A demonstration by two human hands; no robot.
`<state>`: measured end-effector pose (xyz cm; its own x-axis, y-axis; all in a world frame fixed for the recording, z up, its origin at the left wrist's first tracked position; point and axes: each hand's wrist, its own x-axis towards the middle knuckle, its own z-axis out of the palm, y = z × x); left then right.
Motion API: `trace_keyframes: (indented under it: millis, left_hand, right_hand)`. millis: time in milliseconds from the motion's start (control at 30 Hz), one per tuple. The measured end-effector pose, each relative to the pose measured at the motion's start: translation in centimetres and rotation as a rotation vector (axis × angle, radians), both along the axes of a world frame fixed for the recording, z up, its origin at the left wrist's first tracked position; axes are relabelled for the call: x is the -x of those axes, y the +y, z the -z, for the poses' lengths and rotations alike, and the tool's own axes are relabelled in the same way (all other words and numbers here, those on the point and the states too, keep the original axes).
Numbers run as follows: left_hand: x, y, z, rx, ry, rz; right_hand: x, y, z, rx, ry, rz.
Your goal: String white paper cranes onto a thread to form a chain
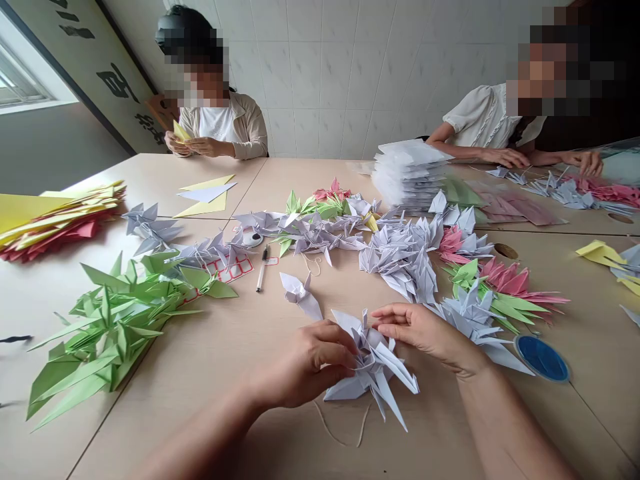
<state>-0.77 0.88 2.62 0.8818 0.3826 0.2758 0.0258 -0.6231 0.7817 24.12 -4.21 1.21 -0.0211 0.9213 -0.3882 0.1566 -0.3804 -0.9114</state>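
My left hand (pixel 313 363) is closed on a bunch of pale lavender paper cranes (pixel 373 363) lying on the beige table (pixel 225 373) near its front edge. My right hand (pixel 425 330) pinches the top of the same bunch from the right with thumb and fingers together. A thin cream string (pixel 340 437) trails out from under the bunch toward me. One loose lavender crane (pixel 301 293) lies just beyond my left hand.
Green cranes (pixel 117 317) are heaped at left, lavender, pink and green ones (pixel 400 257) across the middle. A pen (pixel 261 268), red-bordered labels (pixel 233 268), a blue lid (pixel 543 358), stacked coloured paper (pixel 55 217) and white sheets (pixel 407 173) lie around. Two people fold paper across the table.
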Motion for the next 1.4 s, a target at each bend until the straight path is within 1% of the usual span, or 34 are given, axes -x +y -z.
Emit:
trace_keyframes:
  millis: [200,300,400,467,500,567,633,733,800,933,1067,1267,1400]
  left_hand:
    - [0.0,0.0,-0.1,0.010,-0.015,0.031]
    - [0.0,0.0,0.0,0.030,-0.017,0.044]
    - [-0.1,0.0,-0.1,0.083,-0.006,0.057]
    - [-0.1,0.0,-0.4,0.167,-0.005,0.058]
    - [0.0,0.0,-0.5,0.237,-0.014,0.049]
    - [0.0,0.0,-0.7,0.407,-0.050,-0.002]
    - [0.1,0.0,-0.6,0.549,-0.094,-0.098]
    - [-0.1,0.0,0.0,0.648,-0.139,-0.293]
    - [-0.4,0.0,0.4,0.699,-0.145,-0.379]
    - [-1.1,0.0,0.6,0.809,-0.133,-0.414]
    - [-1.2,0.2,0.7,0.926,-0.167,-0.502]
    - [-0.8,0.7,0.8,1.126,-0.198,-0.544]
    - [-0.8,0.9,0.8,1.171,-0.197,-0.547]
  right_hand:
    - [-0.2,-0.1,0.5,0.081,0.023,-0.065]
    - [0.0,-0.1,1.0,0.084,0.057,-0.116]
    - [0.3,0.1,1.1,0.012,0.071,-0.105]
    - [0.6,0.2,0.8,-0.075,0.070,-0.048]
    - [0.7,0.3,0.6,-0.120,0.071,-0.018]
    - [1.1,0.2,0.1,-0.200,0.075,0.034]
    - [1.5,0.0,-0.3,-0.259,0.076,0.068]
    - [2.5,-0.3,-0.7,-0.307,0.089,0.066]
    - [3.1,-0.6,-0.7,-0.315,0.100,0.038]
    - [4.1,-0.8,-0.3,-0.308,0.102,0.018]
    - [4.2,-0.6,-0.3,-0.263,0.120,0.049]
    - [4.0,-0.4,-0.3,-0.220,0.240,0.177]
    - [4.0,-0.2,-0.3,-0.191,0.348,0.253]
